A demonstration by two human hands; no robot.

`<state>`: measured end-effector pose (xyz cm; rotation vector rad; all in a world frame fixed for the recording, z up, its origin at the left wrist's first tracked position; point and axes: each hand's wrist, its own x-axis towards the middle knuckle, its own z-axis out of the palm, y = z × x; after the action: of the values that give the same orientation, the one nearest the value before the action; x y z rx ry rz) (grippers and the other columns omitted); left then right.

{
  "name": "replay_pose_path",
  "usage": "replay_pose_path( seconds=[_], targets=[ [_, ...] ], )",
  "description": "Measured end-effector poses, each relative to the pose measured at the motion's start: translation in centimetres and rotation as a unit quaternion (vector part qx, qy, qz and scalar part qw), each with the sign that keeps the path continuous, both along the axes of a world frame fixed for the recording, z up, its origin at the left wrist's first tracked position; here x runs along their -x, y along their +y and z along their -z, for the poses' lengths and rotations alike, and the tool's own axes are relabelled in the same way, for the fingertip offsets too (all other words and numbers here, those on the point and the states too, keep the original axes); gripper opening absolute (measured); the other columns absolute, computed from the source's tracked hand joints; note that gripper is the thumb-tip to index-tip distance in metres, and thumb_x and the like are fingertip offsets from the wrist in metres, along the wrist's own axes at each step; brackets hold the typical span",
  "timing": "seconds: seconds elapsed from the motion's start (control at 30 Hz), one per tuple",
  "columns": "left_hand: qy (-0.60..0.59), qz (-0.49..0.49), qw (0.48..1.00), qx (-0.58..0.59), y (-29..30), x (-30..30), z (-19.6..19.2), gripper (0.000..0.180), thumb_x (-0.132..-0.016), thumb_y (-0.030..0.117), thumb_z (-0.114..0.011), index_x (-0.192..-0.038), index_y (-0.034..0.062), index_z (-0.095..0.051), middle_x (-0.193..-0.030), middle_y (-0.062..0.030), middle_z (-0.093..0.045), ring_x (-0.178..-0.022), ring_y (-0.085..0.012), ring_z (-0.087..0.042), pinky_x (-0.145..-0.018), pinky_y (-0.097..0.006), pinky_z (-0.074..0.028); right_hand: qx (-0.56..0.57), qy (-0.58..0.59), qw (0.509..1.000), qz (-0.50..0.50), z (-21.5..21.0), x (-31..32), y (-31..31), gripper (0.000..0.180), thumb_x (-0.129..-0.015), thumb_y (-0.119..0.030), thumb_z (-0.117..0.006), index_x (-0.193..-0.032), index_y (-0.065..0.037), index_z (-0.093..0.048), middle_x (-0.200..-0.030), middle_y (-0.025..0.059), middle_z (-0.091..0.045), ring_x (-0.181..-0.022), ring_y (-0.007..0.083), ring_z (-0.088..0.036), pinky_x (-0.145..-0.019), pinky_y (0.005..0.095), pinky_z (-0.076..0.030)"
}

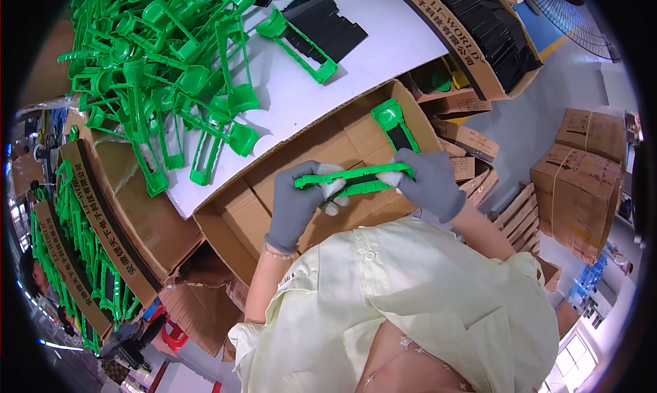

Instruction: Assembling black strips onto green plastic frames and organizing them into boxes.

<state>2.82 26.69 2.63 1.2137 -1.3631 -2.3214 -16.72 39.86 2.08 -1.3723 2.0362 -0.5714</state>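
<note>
Both my hands wear grey gloves with pale fingertips. Between them, over an open cardboard box (328,143), I hold a long green plastic frame (366,179), seen nearly edge-on. My left hand (301,198) is closed on its left end, thumb on top and fingers curled beneath. At its right end my right hand (428,184) grips with the thumb and fingers. A dark strip shows between the frame's two green rails. Just beyond my right hand, another green frame with a black panel (393,124) lies in the box.
A large heap of green frames (164,71) covers the white table (383,30) at the far left. Beside it lie black panels (328,30) and one loose frame (298,47). Cartons of black parts (472,23), stacked boxes (575,187) and a wooden pallet (520,218) stand right.
</note>
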Motion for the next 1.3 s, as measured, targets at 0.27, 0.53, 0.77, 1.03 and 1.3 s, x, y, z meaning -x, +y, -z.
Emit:
replay_pose_path(
  seconds=[0.27, 0.53, 0.77, 1.03, 1.3],
  targets=[
    [-0.089, 0.214, 0.973, 0.001, -4.2, 2.1, 3.3, 0.016, -0.081, 0.015, -0.068, -0.088, 0.0033, -0.059, -0.073, -0.0102, -0.064, -0.053, -0.0142, -0.061, -0.043, -0.025, -0.044, 0.146, 0.088, 0.985, -0.029, -2.1, 7.0, -6.7, 0.033, -0.074, -0.033, -0.071, -0.098, -0.012, -0.066, -0.086, 0.0062, -0.065, -0.072, 0.0203, -0.062, -0.062, 0.0296, -0.049],
    [-0.380, 0.217, 0.749, 0.497, -0.5, 5.9, 2.3, 0.036, -0.075, 0.037, -0.069, -0.074, 0.0036, -0.056, -0.067, -0.0174, -0.062, -0.063, -0.0345, -0.063, -0.058, -0.042, -0.050, 0.123, 0.143, 0.979, -0.079, 1.6, 6.3, -16.5, 0.042, -0.078, -0.042, -0.067, -0.110, -0.015, -0.061, -0.078, 0.0051, -0.066, -0.071, 0.0235, -0.064, -0.064, 0.0367, -0.049],
    [-0.309, 0.042, 0.856, 0.412, -5.8, 2.0, 0.9, 0.025, -0.083, 0.030, -0.062, -0.077, 0.0053, -0.063, -0.058, -0.0116, -0.061, -0.048, -0.0250, -0.058, -0.048, -0.035, -0.044, 0.153, 0.201, 0.967, -0.039, 2.6, 1.0, -17.9, 0.057, -0.071, -0.016, -0.061, -0.126, -0.024, -0.048, -0.059, 0.0063, -0.060, -0.055, 0.0285, -0.060, -0.051, 0.0421, -0.047],
    [-0.186, -0.194, 0.942, 0.203, -10.4, 1.1, -1.5, 0.043, -0.089, 0.036, -0.059, -0.088, -0.0069, -0.061, -0.071, -0.0116, -0.064, -0.051, -0.0112, -0.058, -0.044, -0.021, -0.041, 0.158, 0.152, 0.975, -0.040, 1.9, 0.7, -17.1, 0.051, -0.080, -0.032, -0.060, -0.126, -0.017, -0.046, -0.059, 0.0060, -0.061, -0.053, 0.0266, -0.061, -0.050, 0.0384, -0.048],
    [-0.144, -0.202, 0.924, 0.292, -9.5, 1.4, -2.0, 0.036, -0.091, 0.030, -0.058, -0.091, -0.0059, -0.062, -0.074, -0.0106, -0.065, -0.054, -0.0094, -0.058, -0.045, -0.020, -0.043, 0.043, 0.213, 0.973, -0.081, 2.6, -4.0, -20.7, 0.063, -0.085, -0.052, -0.053, -0.132, -0.012, -0.037, -0.068, 0.0116, -0.064, -0.061, 0.0272, -0.064, -0.055, 0.0429, -0.048]
  ],
)
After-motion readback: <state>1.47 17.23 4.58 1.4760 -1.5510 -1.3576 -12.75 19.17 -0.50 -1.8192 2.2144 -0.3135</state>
